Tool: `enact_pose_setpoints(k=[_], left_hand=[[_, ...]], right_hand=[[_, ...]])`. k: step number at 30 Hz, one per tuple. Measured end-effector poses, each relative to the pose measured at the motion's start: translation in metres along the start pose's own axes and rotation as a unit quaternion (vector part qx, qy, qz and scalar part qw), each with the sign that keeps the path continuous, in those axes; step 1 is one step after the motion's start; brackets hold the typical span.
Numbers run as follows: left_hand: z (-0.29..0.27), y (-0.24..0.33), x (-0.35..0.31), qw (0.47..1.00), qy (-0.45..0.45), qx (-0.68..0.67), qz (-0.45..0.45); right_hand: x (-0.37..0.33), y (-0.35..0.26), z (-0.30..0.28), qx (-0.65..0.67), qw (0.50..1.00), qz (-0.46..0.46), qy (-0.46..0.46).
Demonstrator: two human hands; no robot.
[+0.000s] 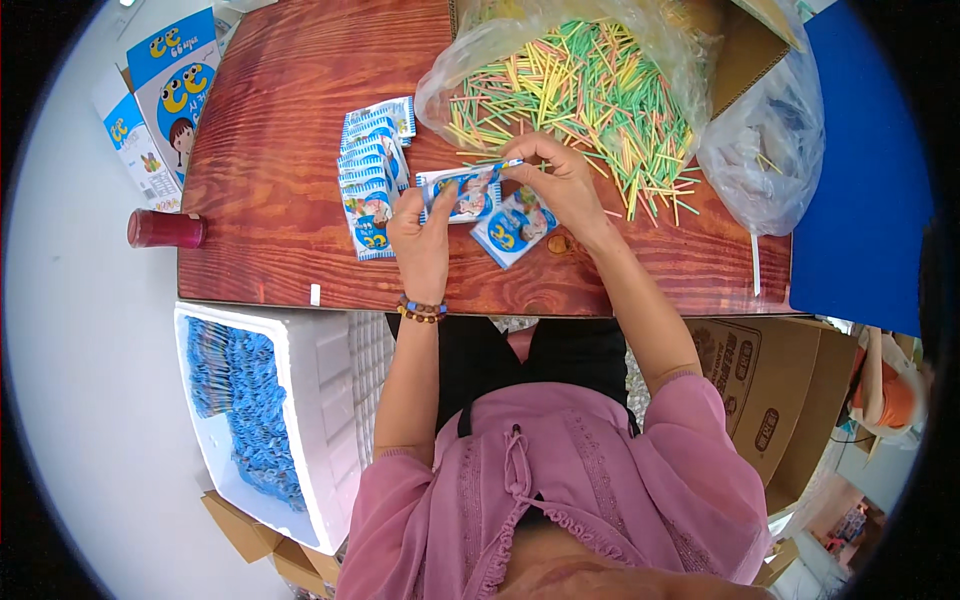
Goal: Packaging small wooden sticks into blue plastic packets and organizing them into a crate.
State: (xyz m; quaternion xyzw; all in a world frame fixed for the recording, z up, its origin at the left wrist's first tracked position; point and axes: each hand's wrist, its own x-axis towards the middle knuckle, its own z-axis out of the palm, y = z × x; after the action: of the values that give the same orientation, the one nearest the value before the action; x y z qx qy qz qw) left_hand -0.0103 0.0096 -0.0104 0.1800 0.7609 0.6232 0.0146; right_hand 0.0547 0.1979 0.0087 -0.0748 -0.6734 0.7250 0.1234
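Blue-and-white packet point(478, 181) is sitting between a person's two bare hands, above the near middle of a red wood-grained table point(275, 215). The left hand point(424, 228), wearing beaded bracelets point(422, 310) at the wrist, is clamping its thumb and fingers on the packet's left side. The right hand point(560, 185) is pinching the upper right corner, thumb and forefinger closed on it. Just beside, a tilted loose packet point(513, 232) is lying on the tabletop, while an overlapping row of packets point(370, 195) is stretching along the left. Beyond the hands, thin green, yellow and pink sticks point(590, 95) are spilling from a clear plastic bag point(437, 95). Farther out, a red cylindrical container point(165, 228) is lying at the table's left edge, near printed cartons point(185, 105). Below left, a white foam box point(325, 400) is holding many blue packets point(258, 400); below right, a brown carton point(800, 400) is standing beside the person.
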Motion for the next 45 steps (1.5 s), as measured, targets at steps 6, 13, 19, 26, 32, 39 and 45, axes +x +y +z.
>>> enact_pose_setpoints(k=[6,13,19,26,32,39,45], left_hand=[[0.005,0.024,-0.003,0.965,0.001,-0.249,-0.083],[0.009,0.022,-0.017,0.925,-0.018,-0.347,-0.151],[0.014,0.026,-0.022,0.905,-0.019,-0.392,-0.166],[0.012,0.02,-0.03,0.919,0.008,-0.356,-0.17],[0.017,0.012,-0.039,0.893,0.042,-0.415,-0.168],[0.019,0.021,-0.04,0.852,0.025,-0.481,-0.204],[0.026,0.024,-0.041,0.821,-0.014,-0.518,-0.242]], right_hand=[[-0.006,-0.013,0.002,0.082,0.994,0.062,-0.036],[-0.022,0.006,0.0,0.154,0.985,0.08,-0.009],[-0.031,0.011,0.005,0.135,0.987,0.088,0.006],[-0.037,0.005,0.005,0.048,0.996,0.077,-0.016],[-0.04,0.003,-0.001,-0.02,0.997,0.064,-0.043],[-0.043,-0.016,-0.012,-0.05,0.986,-0.157,-0.033],[-0.04,-0.023,-0.008,-0.18,0.949,-0.211,-0.149]])
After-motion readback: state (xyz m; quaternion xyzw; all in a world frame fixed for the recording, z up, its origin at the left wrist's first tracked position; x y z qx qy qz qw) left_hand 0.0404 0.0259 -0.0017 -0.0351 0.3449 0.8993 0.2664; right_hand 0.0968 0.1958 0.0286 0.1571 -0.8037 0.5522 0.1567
